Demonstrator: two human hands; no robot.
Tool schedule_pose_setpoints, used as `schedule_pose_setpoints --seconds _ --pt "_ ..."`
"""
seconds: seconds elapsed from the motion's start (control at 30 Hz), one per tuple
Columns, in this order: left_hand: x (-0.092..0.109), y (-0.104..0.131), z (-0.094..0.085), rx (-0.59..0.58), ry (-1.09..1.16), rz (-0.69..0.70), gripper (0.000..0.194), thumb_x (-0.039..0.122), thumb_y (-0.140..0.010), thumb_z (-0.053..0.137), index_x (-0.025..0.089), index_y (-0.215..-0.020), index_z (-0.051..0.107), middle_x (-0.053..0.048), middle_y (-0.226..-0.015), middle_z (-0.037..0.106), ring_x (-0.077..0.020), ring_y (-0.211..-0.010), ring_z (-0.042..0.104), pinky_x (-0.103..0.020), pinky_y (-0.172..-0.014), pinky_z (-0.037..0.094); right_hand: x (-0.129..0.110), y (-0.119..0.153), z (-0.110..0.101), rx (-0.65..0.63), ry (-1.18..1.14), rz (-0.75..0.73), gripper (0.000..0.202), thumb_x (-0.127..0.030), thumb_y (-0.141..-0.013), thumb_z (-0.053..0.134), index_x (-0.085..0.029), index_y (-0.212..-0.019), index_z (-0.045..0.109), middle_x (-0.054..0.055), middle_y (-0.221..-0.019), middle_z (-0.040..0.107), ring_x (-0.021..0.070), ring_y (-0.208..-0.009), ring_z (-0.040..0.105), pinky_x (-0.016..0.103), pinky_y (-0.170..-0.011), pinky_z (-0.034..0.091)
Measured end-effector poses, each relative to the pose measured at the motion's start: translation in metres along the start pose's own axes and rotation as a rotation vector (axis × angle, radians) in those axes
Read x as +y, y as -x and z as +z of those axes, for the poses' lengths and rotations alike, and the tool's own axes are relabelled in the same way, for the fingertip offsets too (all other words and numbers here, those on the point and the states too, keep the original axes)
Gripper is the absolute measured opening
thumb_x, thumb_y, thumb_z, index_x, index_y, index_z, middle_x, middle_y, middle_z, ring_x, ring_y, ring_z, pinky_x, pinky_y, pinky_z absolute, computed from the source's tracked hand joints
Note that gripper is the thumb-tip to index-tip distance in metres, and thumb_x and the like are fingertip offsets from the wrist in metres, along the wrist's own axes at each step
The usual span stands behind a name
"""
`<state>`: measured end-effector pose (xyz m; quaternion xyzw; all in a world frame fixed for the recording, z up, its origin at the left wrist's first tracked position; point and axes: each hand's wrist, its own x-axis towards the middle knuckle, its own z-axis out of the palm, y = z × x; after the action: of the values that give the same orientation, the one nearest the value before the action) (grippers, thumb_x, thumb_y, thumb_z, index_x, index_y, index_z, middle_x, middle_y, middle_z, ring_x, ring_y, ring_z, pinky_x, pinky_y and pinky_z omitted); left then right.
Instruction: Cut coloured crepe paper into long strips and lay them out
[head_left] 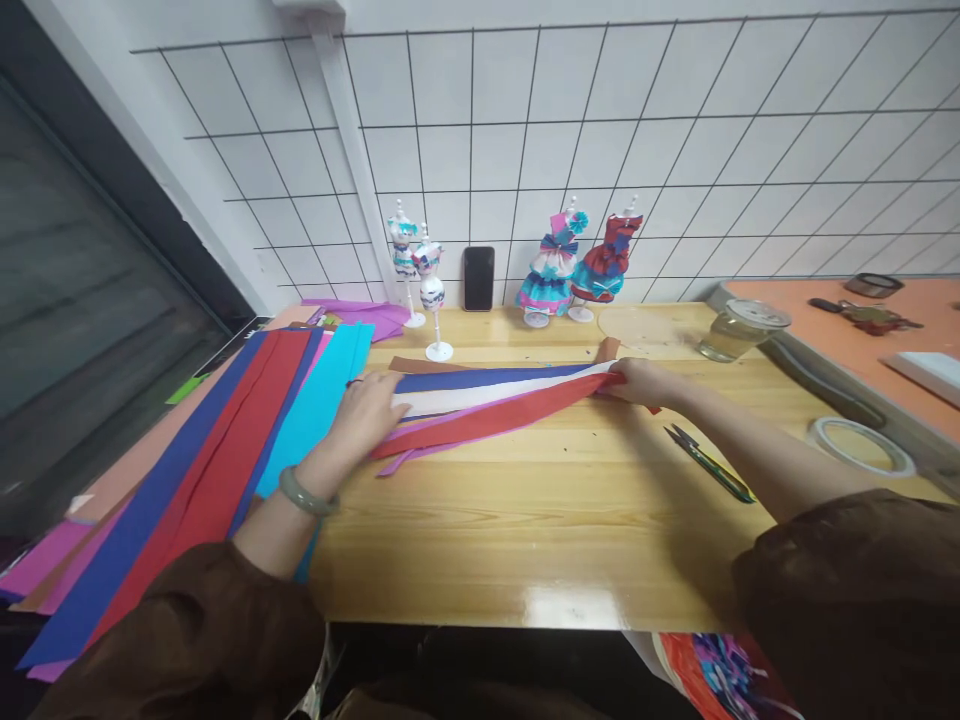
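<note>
Several long crepe-paper-like strips, in blue, white, red and magenta, stretch across the wooden table between my hands. My right hand is closed on their gathered right ends. At the fanned-out left side, my left hand rests on the blue and white strips, thumb and fingers apart. A green bangle circles my left wrist. Brown strip ends stick out behind my right hand. Below that hand lie yellow-handled thread snips, pointing up and left.
Wide coloured sheets cover the table's left side. Behind stand small dressed mannequins and a black phone. A lidded clear container and a tape roll sit at the right. An orange surface adjoins the table.
</note>
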<state>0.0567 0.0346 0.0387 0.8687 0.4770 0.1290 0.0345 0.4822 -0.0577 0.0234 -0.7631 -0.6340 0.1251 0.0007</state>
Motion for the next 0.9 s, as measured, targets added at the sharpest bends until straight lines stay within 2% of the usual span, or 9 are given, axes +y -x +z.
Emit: schedule_pose_setpoints --seconds 0.03,0.1,0.17,0.2,0.33,0.5,0.7,0.8,0.9 --pt "0.012 0.007 0.003 0.016 -0.011 0.076 0.056 0.037 -0.074 0.057 0.018 -0.126 0.048 -0.014 -0.119 0.055 -0.0313 -0.112 0.048 -0.041 -0.093 0.035 -0.001 -0.001 0.000 0.005 -0.002 0.008 0.037 -0.050 -0.073 0.054 -0.019 -0.087 0.068 0.010 -0.079 0.068 0.0239 -0.071 0.063 0.029 -0.058 0.044" --pt "0.034 0.021 0.013 -0.077 -0.038 0.208 0.069 0.038 -0.075 0.056 0.022 -0.137 0.032 -0.013 -0.134 0.043 -0.0326 -0.120 0.039 -0.043 -0.097 0.031 0.001 0.000 0.000 0.004 -0.006 0.013 0.037 -0.049 -0.072 0.055 -0.020 -0.091 0.067 0.009 -0.079 0.068 0.0243 -0.071 0.063 0.030 -0.057 0.045" --pt "0.045 0.034 0.025 -0.183 -0.097 0.267 0.069 0.024 -0.077 0.050 0.024 -0.141 0.024 -0.013 -0.140 0.036 -0.0324 -0.122 0.038 -0.043 -0.096 0.031 0.006 0.001 0.001 -0.006 -0.020 0.006 0.035 -0.047 -0.072 0.055 -0.020 -0.093 0.067 0.008 -0.079 0.068 0.0232 -0.067 0.063 0.030 -0.055 0.045" --pt "0.046 0.037 0.030 -0.205 -0.135 0.255 0.067 0.016 -0.077 0.045 0.024 -0.141 0.024 -0.014 -0.138 0.037 -0.0312 -0.118 0.042 -0.043 -0.094 0.032 0.009 0.002 0.001 -0.009 -0.026 0.001 0.034 -0.046 -0.072 0.056 -0.021 -0.093 0.066 0.008 -0.079 0.068 0.0224 -0.066 0.063 0.029 -0.054 0.046" --pt "0.030 0.034 0.037 -0.182 -0.279 0.171 0.062 -0.002 -0.077 0.028 0.019 -0.135 0.034 -0.016 -0.107 0.058 -0.0275 -0.099 0.053 -0.042 -0.082 0.037 0.016 0.003 0.004 0.013 -0.021 -0.008 0.044 -0.047 -0.071 0.057 -0.019 -0.105 0.061 0.008 -0.080 0.069 0.0218 -0.063 0.063 0.030 -0.055 0.047" --pt "0.001 -0.001 0.035 -0.092 -0.327 0.149 0.045 0.005 -0.083 0.029 0.020 -0.122 0.048 -0.014 -0.095 0.059 -0.0262 -0.097 0.052 -0.041 -0.081 0.037 0.013 -0.005 0.009 0.053 0.034 -0.065 0.061 -0.044 -0.070 0.060 -0.018 -0.124 0.051 0.011 -0.093 0.068 0.0256 -0.081 0.064 0.031 -0.067 0.047" --pt "-0.026 -0.039 0.045 -0.067 -0.262 0.168 0.051 0.005 -0.083 0.029 0.021 -0.129 0.045 -0.015 -0.113 0.054 -0.0268 -0.111 0.047 -0.043 -0.091 0.035 0.013 -0.017 0.013 0.092 0.113 -0.077 0.062 -0.039 -0.073 0.056 -0.013 -0.129 0.047 0.019 -0.108 0.063 0.0319 -0.097 0.060 0.038 -0.079 0.045" --pt "-0.031 -0.038 0.045 -0.104 -0.154 0.248 0.058 0.004 -0.080 0.032 0.021 -0.136 0.036 -0.013 -0.137 0.039 -0.0275 -0.130 0.029 -0.044 -0.101 0.028 0.007 -0.011 0.012 0.161 0.195 -0.106 0.066 -0.038 -0.072 0.058 -0.016 -0.133 0.044 0.020 -0.124 0.053 0.0371 -0.111 0.051 0.046 -0.086 0.041" --pt "-0.021 -0.028 0.044 -0.182 -0.038 0.340 0.061 0.015 -0.081 0.038 0.022 -0.141 0.026 -0.008 -0.149 0.020 -0.0263 -0.138 0.010 -0.045 -0.108 0.017 -0.018 0.004 0.016 0.355 0.343 -0.212 0.066 -0.036 -0.075 0.056 -0.019 -0.136 0.039 0.019 -0.137 0.040 0.0397 -0.125 0.035 0.057 -0.094 0.030"
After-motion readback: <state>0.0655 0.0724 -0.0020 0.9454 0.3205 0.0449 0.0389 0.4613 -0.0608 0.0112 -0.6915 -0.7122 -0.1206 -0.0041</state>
